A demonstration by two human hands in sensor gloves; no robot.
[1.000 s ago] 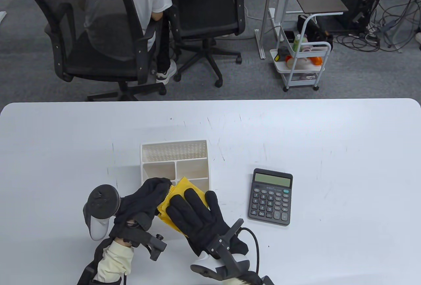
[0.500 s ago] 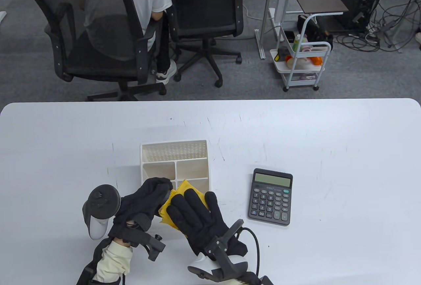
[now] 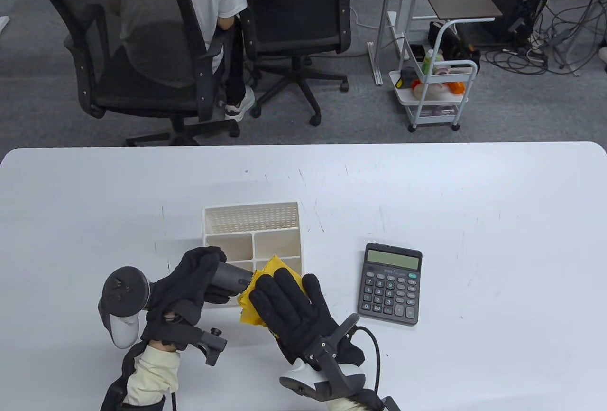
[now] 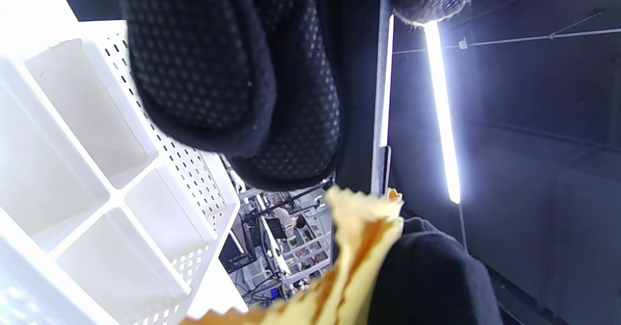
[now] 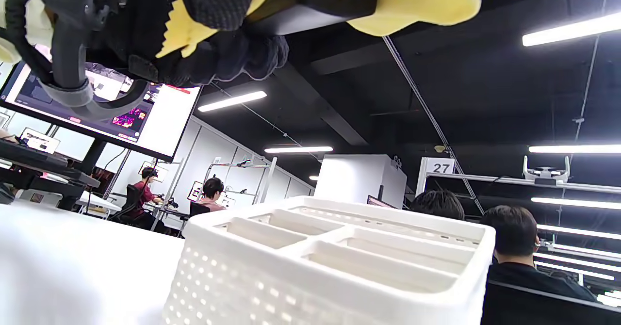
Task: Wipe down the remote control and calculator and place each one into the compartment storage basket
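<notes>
Right hand (image 3: pixel 289 309) at near centre of desk (image 3: pixel 474 192), fingers laid over yellow cloth (image 3: pixel 265 287), cloth wrapped on one end of remote control (image 3: pixel 232 278). Left hand (image 3: pixel 182 287) just left of it, fingers curled round remote's other end, remote held above near edge of basket (image 3: pixel 251 235). Calculator (image 3: pixel 391 283) flat on desk, right of both hands, apart, untouched. Basket compartments hold nothing visible.
</notes>
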